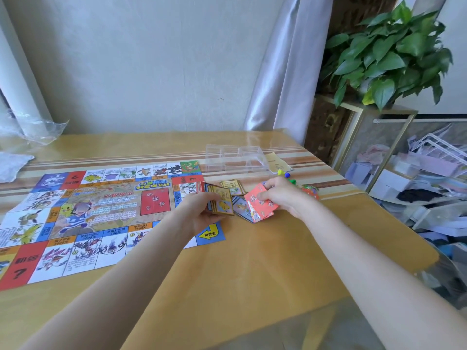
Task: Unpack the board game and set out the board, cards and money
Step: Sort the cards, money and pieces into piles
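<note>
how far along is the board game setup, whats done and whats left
Done: the colourful paper game board lies unfolded on the wooden table, and the clear plastic box sits emptied behind it. In hand: the left hand holds gold-bordered cards, the right hand red cards. Left: sorting these and the loose cards; money isn't clearly identifiable.

left hand (202, 210): bare, no ring or glove | right hand (280, 195): bare, no ring | both forearms: bare, no sleeve, watch or bracelet in view
</note>
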`<state>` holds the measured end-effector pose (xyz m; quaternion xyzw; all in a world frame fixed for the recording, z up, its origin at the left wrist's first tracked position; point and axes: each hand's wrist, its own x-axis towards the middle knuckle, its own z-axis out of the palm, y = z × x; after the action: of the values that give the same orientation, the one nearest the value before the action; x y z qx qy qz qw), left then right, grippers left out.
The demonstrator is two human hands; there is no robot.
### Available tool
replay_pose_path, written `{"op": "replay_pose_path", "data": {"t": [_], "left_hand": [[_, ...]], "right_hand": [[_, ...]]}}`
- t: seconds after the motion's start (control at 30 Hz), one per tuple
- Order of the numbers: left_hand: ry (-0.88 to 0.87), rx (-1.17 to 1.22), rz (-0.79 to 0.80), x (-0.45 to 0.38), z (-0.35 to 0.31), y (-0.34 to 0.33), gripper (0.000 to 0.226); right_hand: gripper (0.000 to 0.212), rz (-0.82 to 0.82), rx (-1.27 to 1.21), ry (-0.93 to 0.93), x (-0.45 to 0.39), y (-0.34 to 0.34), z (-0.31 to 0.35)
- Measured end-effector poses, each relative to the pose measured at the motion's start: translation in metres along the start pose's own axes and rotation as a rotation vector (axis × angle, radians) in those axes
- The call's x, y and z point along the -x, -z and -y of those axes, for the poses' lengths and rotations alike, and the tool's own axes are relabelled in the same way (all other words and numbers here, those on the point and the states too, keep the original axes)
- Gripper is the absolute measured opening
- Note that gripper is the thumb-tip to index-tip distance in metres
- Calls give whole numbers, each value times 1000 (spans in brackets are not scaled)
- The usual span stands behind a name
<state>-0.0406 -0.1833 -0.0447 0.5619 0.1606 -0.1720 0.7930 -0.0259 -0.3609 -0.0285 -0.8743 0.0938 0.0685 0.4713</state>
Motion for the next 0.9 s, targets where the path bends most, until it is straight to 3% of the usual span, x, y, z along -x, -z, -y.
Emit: {"op": "replay_pose_path", "data": {"t": [0.17, 0.27, 0.43, 0.6, 0.73, 0.9], "left_hand": [[13, 19, 25, 4, 4, -9, 19], [-4, -1, 23, 0, 4, -14, 27], [-6, -34, 14, -5, 2, -14, 32], [-25, -57, 4, 0, -2, -4, 26], [-52, -52, 6, 5, 0, 3, 19], [-50, -45, 35, 11, 9, -1, 26]], "right_hand": [[7, 51, 9, 4, 5, -9, -6], [17, 55, -9, -9, 6, -9, -8], [6, 23, 15, -3, 7, -9, -11], [24, -36, 7, -30, 6, -4, -3], [17, 132, 3, -98, 17, 9, 0], [37, 237, 212, -119, 34, 2, -6]]}}
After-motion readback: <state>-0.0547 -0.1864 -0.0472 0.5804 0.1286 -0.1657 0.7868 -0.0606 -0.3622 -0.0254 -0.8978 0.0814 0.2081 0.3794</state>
